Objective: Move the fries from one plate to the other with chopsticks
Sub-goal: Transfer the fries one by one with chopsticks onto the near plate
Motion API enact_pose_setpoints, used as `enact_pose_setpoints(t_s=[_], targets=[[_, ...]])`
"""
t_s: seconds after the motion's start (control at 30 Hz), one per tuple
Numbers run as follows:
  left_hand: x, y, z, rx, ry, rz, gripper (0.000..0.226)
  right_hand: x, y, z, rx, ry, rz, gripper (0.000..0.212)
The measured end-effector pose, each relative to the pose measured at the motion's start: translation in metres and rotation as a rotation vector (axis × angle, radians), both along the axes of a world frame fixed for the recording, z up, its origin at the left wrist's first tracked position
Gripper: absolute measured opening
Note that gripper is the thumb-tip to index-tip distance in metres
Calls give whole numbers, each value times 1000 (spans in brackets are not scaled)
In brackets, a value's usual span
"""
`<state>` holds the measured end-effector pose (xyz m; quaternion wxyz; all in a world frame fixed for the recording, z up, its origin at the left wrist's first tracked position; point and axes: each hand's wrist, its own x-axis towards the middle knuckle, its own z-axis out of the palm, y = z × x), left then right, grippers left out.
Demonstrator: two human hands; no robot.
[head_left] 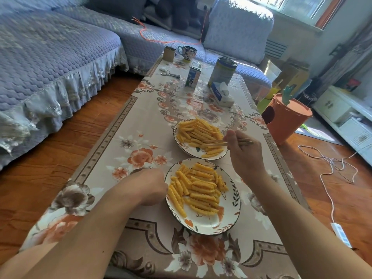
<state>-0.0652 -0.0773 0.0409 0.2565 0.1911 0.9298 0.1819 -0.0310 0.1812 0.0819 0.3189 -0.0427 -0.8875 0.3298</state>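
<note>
Right hand [244, 150] is wrapped round the chopsticks [216, 143], fingers curled on the shafts near their upper end; tips reach out over the far plate [181, 147] and sit down among its fries [199, 133]. I cannot tell whether a fry is actually caught between the tips. Left hand [150, 186] rests on the bench [130, 125] with fingers curled under, touching the left rim of the near plate [203, 224]; whether it grips the rim or only steadies it I cannot tell.

Taking the near plate as landmark: it carries its own heap of fries [198, 188], piled toward its far half, the near half bare. Far plate lies just beyond it, rims close together. Further beyond stand a tissue box [221, 93], a tall tin [222, 71], a small carton [193, 77] and a mug [188, 52]. Off to the right, on the floor, an orange bin [285, 119].

Handling, my judgement: fries are crinkle-cut, light, stiff enough to lift whole but liable to snap if pinched hard. Ridges should give the chopstick tips some bite; a greasy surface may still let one slide. I'd take each fry near mid-length, across its narrow side, so it hangs level. Pick from the top of the heap, one at a time, since neighbours overlap and may drag along.
</note>
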Motion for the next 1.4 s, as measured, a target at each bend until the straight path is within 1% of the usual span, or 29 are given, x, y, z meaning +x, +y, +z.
enact_pose_setpoints(t_s=[0.07,0.2,0.33,0.4,0.53,0.7,0.93,1.07,1.13,1.3,1.4], targets=[[-1,0,-1,0,-3,2,22,1,0,0,-38,-11,10,56],[-3,-1,-3,2,-13,2,23,2,1,8,-199,5,-16,49],[-3,-1,-3,7,-14,2,24,9,4,17,-254,49,-3,46],[-3,-1,-3,4,-8,2,23,10,5,18,-244,38,2,46],[-1,0,-2,2,-7,3,23,7,7,13,-175,-50,-18,44],[-1,0,-2,15,-22,5,24,6,8,11,-160,-71,-29,42],[-2,0,-2,9,-24,-1,23,2,7,8,-192,-103,-10,39],[-3,0,-1,13,-34,2,23,-2,6,5,-222,-134,0,44],[-2,0,-1,19,-40,1,23,-1,2,9,-288,-99,3,47],[-2,-2,1,19,-34,1,24,26,-18,37,-510,83,-39,52],[-2,-1,2,10,-30,4,24,45,-24,46,-525,100,-50,54]])
